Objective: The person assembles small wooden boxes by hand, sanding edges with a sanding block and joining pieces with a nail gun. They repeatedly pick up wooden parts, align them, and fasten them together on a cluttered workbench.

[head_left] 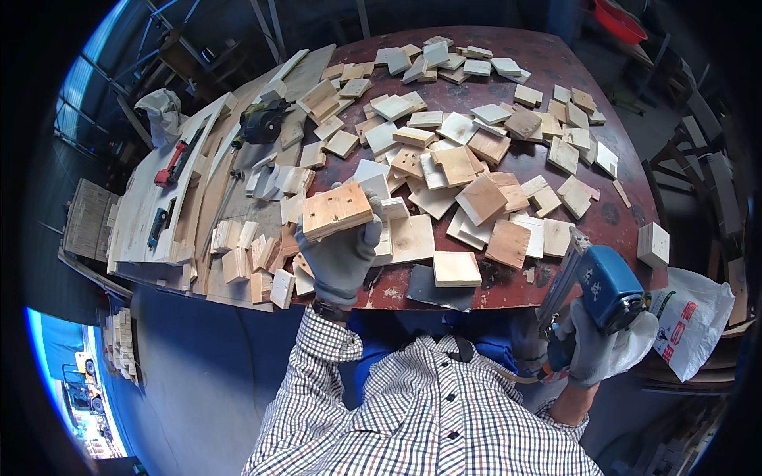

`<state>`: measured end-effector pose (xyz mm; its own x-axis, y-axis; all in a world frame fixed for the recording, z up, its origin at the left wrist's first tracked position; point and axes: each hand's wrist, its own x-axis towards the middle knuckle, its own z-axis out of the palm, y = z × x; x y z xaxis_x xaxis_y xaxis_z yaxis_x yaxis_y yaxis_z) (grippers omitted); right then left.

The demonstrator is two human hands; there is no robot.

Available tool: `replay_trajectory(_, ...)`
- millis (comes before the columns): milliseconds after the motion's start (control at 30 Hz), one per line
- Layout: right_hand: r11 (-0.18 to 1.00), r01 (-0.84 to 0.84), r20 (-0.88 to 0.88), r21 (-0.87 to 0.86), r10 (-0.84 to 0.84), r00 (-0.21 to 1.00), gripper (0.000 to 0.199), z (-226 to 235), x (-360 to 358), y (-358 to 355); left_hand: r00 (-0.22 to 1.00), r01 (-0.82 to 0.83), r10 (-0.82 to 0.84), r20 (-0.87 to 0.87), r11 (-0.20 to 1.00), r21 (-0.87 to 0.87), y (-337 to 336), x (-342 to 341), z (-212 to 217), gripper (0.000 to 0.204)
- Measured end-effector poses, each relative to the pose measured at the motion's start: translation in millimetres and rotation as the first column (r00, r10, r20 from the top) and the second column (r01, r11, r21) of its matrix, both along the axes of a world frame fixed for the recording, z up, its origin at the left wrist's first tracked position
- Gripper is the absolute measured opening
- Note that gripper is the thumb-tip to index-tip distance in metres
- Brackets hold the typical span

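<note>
My left hand (341, 266), in a grey work glove, grips a wooden block (337, 210) with several dark holes or marks on its upper face, raised above the table's near edge. In my gloved right hand (607, 347) is a blue nail gun (609, 284), held off the table at the near right corner with its metal magazine tilted upward. Between the two hands a pale wooden block (457, 270) lies at the near edge, partly on a dark sheet (432, 292). Many loose wood pieces (484, 198) are scattered beyond them, some stacked.
The worn red table (619, 198) also bears a block (653, 243) by its right edge. A white plastic bag (694, 317) hangs at the right. Leftward, boards (159, 206) carry a red hand tool (171, 165), a small blue tool (158, 228) and a dark power tool (262, 123).
</note>
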<state>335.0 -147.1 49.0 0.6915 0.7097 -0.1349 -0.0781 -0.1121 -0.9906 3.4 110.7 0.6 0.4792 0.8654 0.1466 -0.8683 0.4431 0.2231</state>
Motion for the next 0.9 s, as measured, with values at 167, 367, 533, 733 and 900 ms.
replay_trajectory(167, 1.0, 0.026, 0.001, -0.016, -0.026, 1.0, 0.015, -1.8, -2.1, 3.4, 0.999, 0.003, 0.001, 0.044, 0.996, -0.087, -3.9, -7.0, 11.4, 0.085)
replay_trajectory(367, 1.0, 0.002, 0.046, -0.003, -0.002, 0.999, 0.012, 3.8, -6.4, 6.9, 1.0, 0.002, 0.0, 0.008, 0.984, -0.176, -7.2, -8.1, 10.2, 0.088)
replay_trajectory(533, 1.0, -0.017, -0.027, 0.022, 0.018, 0.999, 0.011, 1.7, -2.4, 4.2, 0.993, -0.023, 0.011, -0.114, 0.995, -0.101, -12.2, -3.1, 11.2, 0.081)
replay_trajectory(733, 1.0, 0.016, -0.046, 0.013, -0.016, 0.999, 0.012, 1.2, -4.9, 3.5, -0.226, 0.193, 0.854, -0.468, 0.511, 0.838, -9.7, -5.9, 5.6, 0.101)
replay_trajectory(900, 1.0, -0.028, -0.065, -0.006, 0.027, 0.998, 0.009, 9.9, -5.4, 4.4, -0.308, 0.692, 0.951, -0.036, 0.25, 0.677, -8.9, -15.7, 0.5, 0.11)
